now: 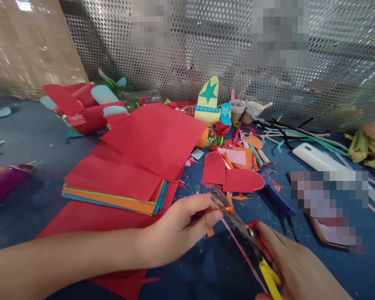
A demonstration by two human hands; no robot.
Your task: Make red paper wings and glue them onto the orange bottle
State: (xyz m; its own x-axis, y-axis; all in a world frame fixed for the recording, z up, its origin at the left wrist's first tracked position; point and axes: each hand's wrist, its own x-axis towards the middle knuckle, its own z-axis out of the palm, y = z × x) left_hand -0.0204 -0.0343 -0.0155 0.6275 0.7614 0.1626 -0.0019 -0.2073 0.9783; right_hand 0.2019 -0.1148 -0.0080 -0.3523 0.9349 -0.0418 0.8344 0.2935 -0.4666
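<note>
Though sideways, green-necked bottle (211, 137) beyond scissors (249, 230)

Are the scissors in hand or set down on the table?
In hand: the right hand grips the scissors by their handles, blades pointing toward the left hand.

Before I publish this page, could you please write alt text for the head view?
The right hand holds scissors, their blades close to the left hand, a thin pink strip trailing below. On the blue table lie a stack of coloured paper, cut red pieces and scraps, before a perforated metal panel.
</note>
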